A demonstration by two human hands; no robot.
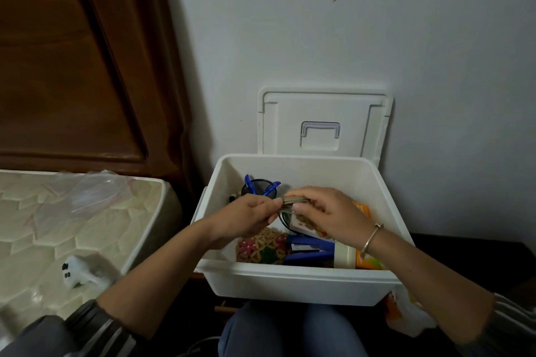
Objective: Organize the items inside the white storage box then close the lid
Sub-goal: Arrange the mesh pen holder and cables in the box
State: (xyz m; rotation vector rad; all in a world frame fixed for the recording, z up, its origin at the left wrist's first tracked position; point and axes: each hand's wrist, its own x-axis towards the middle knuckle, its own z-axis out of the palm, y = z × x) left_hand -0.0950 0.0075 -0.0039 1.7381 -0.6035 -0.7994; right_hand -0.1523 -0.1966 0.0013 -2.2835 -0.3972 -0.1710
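The white storage box (290,284) stands open in front of the person's knees (290,330), between the mattress (58,229) on the left and a dark surface on the right; its lid (284,130) is off the opening and stands upright behind it, leaning against the wall (377,38), handle side facing the camera. Both hands hover over the middle of the box; the left hand (249,217) has its fingers curled and pinches one end of a bundle of thin strands (290,200); the right hand (327,211), a bracelet (372,238) on its wrist, curls its fingers round the other end, so the bundle is held between the two hands above the contents. Inside, a black mesh cup (255,185) with blue pens (272,185) stands in the far left corner; a flowered piece (261,249) lies near the front wall; a blue stapler (310,251) lies just right of it; a white jar (345,253) lies beside the stapler; an orange packet (367,261) sits against the right wall; a small white card with red dots (301,223) shows under the right hand. On the mattress lie a clear plastic bag (87,191) and a small white object (74,269), blurred; a brown wooden headboard (72,66) rises behind.
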